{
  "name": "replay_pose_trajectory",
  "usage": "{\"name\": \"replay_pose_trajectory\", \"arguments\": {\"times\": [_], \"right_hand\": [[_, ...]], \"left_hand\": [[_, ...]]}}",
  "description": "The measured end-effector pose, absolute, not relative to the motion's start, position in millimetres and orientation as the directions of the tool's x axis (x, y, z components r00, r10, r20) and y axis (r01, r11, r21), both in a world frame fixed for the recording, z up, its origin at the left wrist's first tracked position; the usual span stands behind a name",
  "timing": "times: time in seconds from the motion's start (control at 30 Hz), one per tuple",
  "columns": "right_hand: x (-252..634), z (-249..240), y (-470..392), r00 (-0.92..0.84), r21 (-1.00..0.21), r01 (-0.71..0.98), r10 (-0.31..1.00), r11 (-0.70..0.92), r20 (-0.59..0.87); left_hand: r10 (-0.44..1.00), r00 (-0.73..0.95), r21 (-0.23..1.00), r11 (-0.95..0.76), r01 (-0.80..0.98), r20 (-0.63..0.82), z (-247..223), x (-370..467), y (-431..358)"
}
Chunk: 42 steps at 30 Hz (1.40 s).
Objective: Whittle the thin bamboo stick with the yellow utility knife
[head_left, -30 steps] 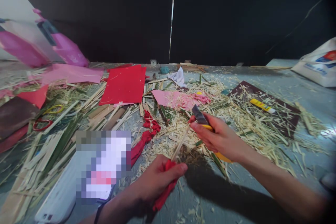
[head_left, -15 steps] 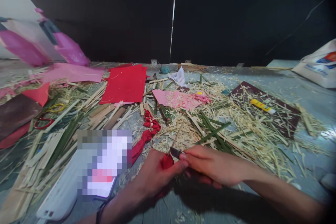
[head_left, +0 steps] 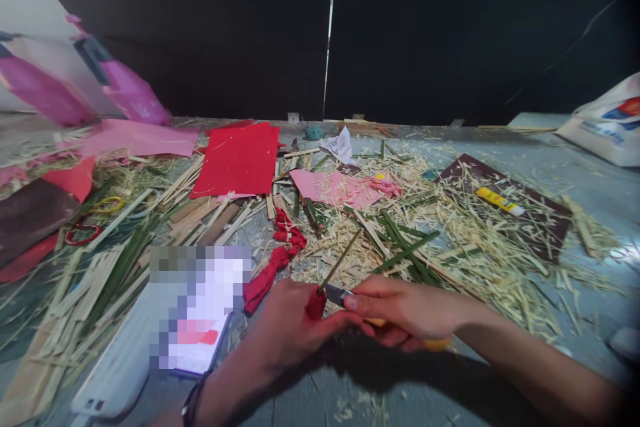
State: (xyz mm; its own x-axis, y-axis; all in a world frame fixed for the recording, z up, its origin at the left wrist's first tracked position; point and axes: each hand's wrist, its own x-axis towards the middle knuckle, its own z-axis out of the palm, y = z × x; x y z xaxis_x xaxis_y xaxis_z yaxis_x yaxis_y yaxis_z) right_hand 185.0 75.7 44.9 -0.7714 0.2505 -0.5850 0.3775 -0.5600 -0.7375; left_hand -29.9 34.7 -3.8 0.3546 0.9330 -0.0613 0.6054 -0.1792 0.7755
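My left hand (head_left: 287, 320) is closed around a thin bamboo stick (head_left: 341, 259), whose free end slants up and away to the right. Red material (head_left: 315, 305), cloth or paper, shows between thumb and forefinger at the stick's base. In my right hand (head_left: 407, 310) is a utility knife with a yellow handle (head_left: 436, 345), and its dark blade (head_left: 335, 293) lies against the stick just above the red material. The two hands meet or nearly meet at the thumb; the stick's lower end is hidden in the left hand.
Bamboo strips and shavings (head_left: 470, 260) cover much of the floor. A lit phone (head_left: 200, 347) and a white power strip-like block (head_left: 113, 373) lie left of my arm. Red paper (head_left: 237, 160), pink paper (head_left: 340, 188), twisted red cloth (head_left: 267, 277) and red scissors (head_left: 84, 235) lie around.
The stick has turned, showing a greener side, and tilts further right. My right hand has rolled so the knife's blade and yellow handle show more. My left hand has shifted slightly left.
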Motion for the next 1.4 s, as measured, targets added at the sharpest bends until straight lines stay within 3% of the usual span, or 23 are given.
{"name": "replay_pose_trajectory", "arguments": {"times": [0.2, 0.47, 0.67, 0.77, 0.9, 1.03, 1.17, 1.27, 1.4], "right_hand": [[187, 46, 79, -0.766, -0.837, 0.502, 0.336, -0.218, -0.547], [183, 34, 73, -0.762, -0.796, 0.334, 0.353, -0.504, -0.543], [175, 40, 66, -0.713, -0.805, 0.25, 0.46, -0.538, -0.529], [181, 45, 74, -0.668, -0.832, 0.12, 0.576, -0.542, -0.472], [202, 59, 89, -0.588, -0.904, -0.022, 0.737, -0.427, -0.334], [209, 68, 85, -0.689, -0.876, 0.157, 0.585, -0.456, -0.428], [197, 57, 76, -0.737, -0.785, 0.44, 0.324, -0.436, -0.593], [190, 46, 75, -0.759, -0.757, 0.462, 0.234, -0.462, -0.607], [186, 42, 73, -0.786, -0.757, 0.389, 0.238, -0.525, -0.57]], "left_hand": [[0.907, 0.422, 0.693, -0.301, 0.655, -0.005, -6, -31, 34], [0.916, 0.4, 0.788, -0.231, 0.571, -0.022, -5, -32, 33], [0.956, 0.293, 0.807, -0.19, 0.558, 0.023, -10, -29, 34], [0.981, 0.19, 0.792, -0.084, 0.604, -0.041, -12, -27, 35], [0.971, 0.158, 0.792, 0.046, 0.609, -0.178, -7, -24, 32], [0.951, 0.201, 0.85, 0.102, 0.517, -0.237, 6, -20, 27], [0.902, 0.407, 0.904, -0.047, 0.425, -0.144, 16, -20, 30], [0.838, 0.533, 0.886, -0.155, 0.437, -0.116, 14, -24, 33], [0.88, 0.473, 0.847, -0.214, 0.487, -0.05, 3, -28, 32]]}}
